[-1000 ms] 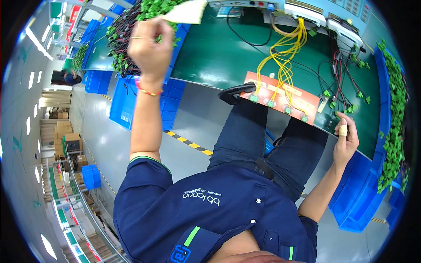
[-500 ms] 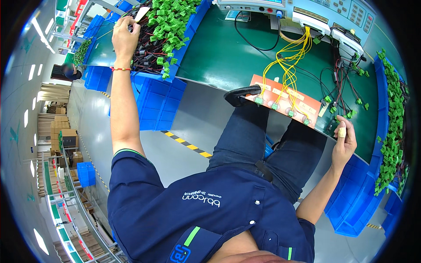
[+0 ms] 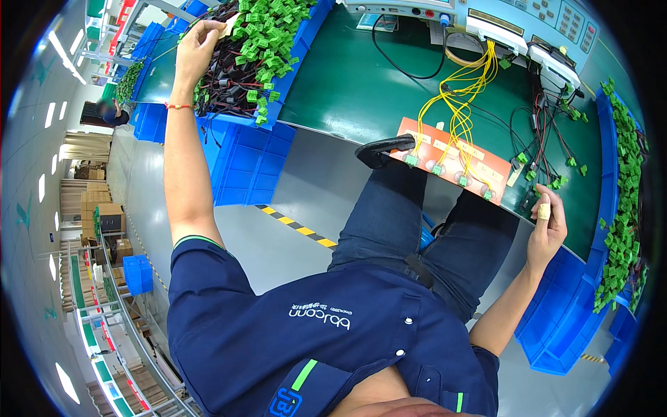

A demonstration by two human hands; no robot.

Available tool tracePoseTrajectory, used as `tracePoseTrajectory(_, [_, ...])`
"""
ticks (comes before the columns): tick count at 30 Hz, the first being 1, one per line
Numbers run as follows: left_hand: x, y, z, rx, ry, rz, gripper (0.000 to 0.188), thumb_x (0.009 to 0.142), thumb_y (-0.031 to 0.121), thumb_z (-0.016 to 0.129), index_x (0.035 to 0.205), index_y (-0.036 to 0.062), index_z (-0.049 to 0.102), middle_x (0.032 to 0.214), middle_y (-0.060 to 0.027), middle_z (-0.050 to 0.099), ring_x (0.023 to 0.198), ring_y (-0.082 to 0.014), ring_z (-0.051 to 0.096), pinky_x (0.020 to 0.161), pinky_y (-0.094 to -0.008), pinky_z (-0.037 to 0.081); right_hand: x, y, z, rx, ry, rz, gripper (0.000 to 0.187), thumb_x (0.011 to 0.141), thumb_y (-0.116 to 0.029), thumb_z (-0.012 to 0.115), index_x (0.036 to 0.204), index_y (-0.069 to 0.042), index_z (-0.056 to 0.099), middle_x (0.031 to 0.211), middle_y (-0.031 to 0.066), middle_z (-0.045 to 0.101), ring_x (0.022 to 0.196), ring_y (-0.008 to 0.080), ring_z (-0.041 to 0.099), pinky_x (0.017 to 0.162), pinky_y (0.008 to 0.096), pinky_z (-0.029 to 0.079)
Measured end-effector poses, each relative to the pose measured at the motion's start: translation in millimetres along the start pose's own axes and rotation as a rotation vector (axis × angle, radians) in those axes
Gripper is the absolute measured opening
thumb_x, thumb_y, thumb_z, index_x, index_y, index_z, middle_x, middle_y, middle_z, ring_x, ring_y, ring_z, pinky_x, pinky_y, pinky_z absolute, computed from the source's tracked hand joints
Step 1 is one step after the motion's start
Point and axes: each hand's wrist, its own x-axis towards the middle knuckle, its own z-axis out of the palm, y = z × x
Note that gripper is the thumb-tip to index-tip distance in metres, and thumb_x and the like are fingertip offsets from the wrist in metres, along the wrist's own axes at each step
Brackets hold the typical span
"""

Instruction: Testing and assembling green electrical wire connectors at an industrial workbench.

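Observation:
My left hand (image 3: 196, 54) reaches over a blue bin of cable harnesses at the upper left. Its thumb and fingertips are pinched together on a small white tag (image 3: 231, 26). Below it lie black-and-red cables with bright green connectors (image 3: 267, 42). At the table's front right edge is my right hand (image 3: 547, 229), a yellowish wrap around one finger. Its fingers are curled beside a small black part (image 3: 529, 203); what they grip is hidden. Left of it, an orange board (image 3: 451, 156) holds several green connectors in a row, with yellow wires (image 3: 455, 104) running into it.
A light-blue test instrument (image 3: 549, 31) stands at the back of the green table (image 3: 340, 83). Loose harnesses (image 3: 549, 132) lie right of the board. Another blue bin (image 3: 603, 208) of green connectors borders the right side. Blue crates (image 3: 250, 167) stand below the table.
My left hand has shifted slightly left and up, and its fingertips now meet the white tag, which stood apart from them before. My right hand stays nearly in place.

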Motion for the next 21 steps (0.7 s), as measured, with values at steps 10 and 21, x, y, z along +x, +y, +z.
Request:
tracePoseTrajectory(10, [42,-29,22,0.191,0.101,-0.043,0.035,0.084,0.015,0.073,0.116,0.0054,0.061,0.084,-0.0055,0.069,0.078,-0.018,0.067,0.072,-0.0306,0.053,0,0,1,-0.013,0.013,0.003,0.022,0.099,-0.014,0.055,0.11,0.001,0.066,0.082,0.0001,0.054,0.07,0.0051,0.045,0.06,0.0202,0.033])
tracePoseTrajectory(21, [49,-12,31,0.497,0.145,0.136,0.027,0.083,0.015,0.066,0.108,0.0034,0.067,0.095,-0.0143,0.067,0.091,-0.032,0.061,0.083,-0.0411,0.048,1,-1,3,-0.006,0.017,-0.009,0.02,0.099,-0.011,0.055,0.108,0.003,0.067,0.083,0.0009,0.056,0.068,0.0049,0.045,0.058,0.0203,0.033])
